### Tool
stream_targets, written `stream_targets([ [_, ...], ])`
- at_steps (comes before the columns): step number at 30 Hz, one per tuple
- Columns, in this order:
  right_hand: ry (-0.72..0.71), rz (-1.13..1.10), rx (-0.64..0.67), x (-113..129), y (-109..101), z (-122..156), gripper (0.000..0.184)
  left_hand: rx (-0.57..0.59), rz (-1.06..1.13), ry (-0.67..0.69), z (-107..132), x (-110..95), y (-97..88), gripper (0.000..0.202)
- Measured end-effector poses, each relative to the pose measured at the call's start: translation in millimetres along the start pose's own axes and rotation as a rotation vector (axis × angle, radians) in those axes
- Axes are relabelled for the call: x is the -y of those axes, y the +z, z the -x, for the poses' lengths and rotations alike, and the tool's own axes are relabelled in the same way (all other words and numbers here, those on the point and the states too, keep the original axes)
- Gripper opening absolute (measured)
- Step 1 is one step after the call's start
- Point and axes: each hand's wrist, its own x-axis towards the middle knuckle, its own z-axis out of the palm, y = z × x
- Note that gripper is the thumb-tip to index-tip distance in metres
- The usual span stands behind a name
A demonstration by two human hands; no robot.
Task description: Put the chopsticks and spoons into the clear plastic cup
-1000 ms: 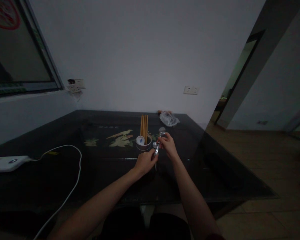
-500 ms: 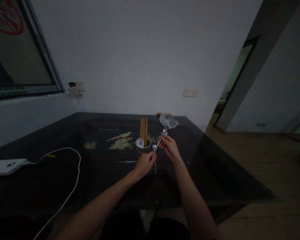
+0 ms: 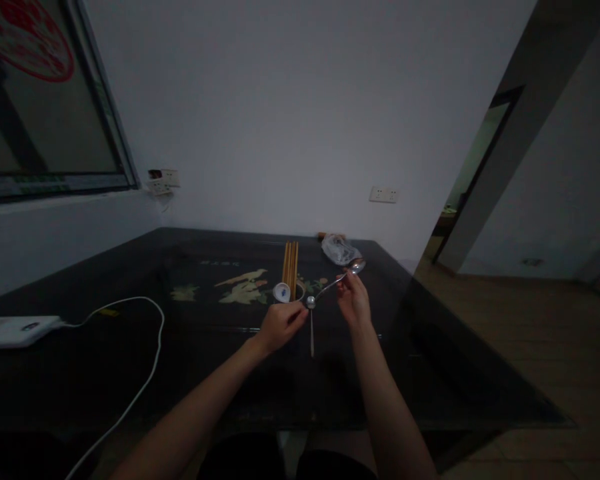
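My left hand [image 3: 283, 322] is closed, pinching a small metal spoon [image 3: 312, 333] just below its shiny round bowl, with the handle hanging down. My right hand [image 3: 354, 298] is closed round a larger metal spoon [image 3: 333, 285] near its bowl. That spoon slants down to the left, and its handle end comes close to the small spoon's bowl; whether they touch I cannot tell. Just beyond my left hand stands a round container [image 3: 301, 291], partly hidden, holding several wooden chopsticks [image 3: 291, 265] and a white ceramic piece with a blue mark [image 3: 281, 292].
A crumpled clear plastic bag [image 3: 339, 249] lies at the back of the dark table [image 3: 205, 393], beyond my right hand. On the left lies a white device [image 3: 20, 332] with a white cable [image 3: 155, 360] curving to the front edge. A wall [image 3: 260, 120] borders the back.
My right hand has moved right, carrying the larger spoon away from my left hand, so more of its handle shows. My left hand keeps the small spoon in nearly the same place.
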Motion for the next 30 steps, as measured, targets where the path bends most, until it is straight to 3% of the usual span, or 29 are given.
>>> stream_targets([
  [5, -0.085, -0.020, -0.013, 1, 10, -4, 0.028, -0.360, 0.010, 0.001, 3, 22, -18.2, 0.015],
  [7, -0.125, 0.067, 0.024, -3, 19, -5, 0.029, -0.422, 0.032, -0.077, 8, 39, -16.0, 0.026],
  [12, -0.205, 0.384, 0.162, -18, 38, -6, 0.032, -0.378, 0.226, -0.280, 16, 80, 5.9, 0.068],
  [16, -0.228, 0.582, 0.273, -34, 42, -5, 0.031, -0.308, 0.335, -0.325, 18, 88, 21.6, 0.083],
  [22, -0.253, 0.764, 0.277, -59, 33, -4, 0.031, -0.246, 0.390, -0.329, 21, 91, 33.6, 0.085],
  [26, -0.326, 0.840, 0.246, -71, 26, -7, 0.028, -0.228, 0.378, -0.350, 21, 93, 35.2, 0.079],
  [30, -0.299, 0.917, 0.245, -78, 19, -11, 0.024, -0.222, 0.387, -0.372, 21, 93, 34.4, 0.076],
])
